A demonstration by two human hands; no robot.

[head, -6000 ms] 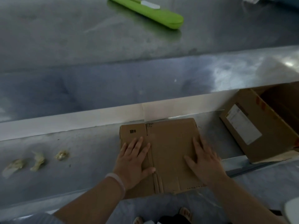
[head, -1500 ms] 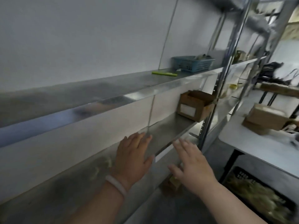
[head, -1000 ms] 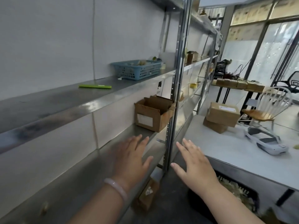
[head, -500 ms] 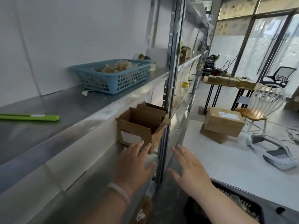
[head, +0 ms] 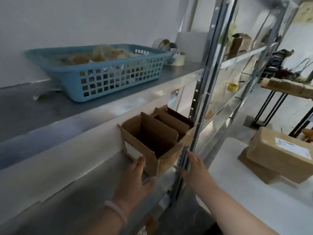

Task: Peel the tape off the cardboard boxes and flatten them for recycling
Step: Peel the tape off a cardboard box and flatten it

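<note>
Bare forearms, pale bracelet (head: 116, 213) on left wrist

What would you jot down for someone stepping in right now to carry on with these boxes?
Left hand: open, fingertips at the front of the open box on the lower shelf; contact unclear.
Right hand: open, no grip on anything, beside the shelf post.
Done: that box's flaps are open.
To do: it stands unflattened, tape remnant on one flap; two closed boxes wait stacked on the white table.
Blue basket of scraps sits on the upper shelf.
</note>
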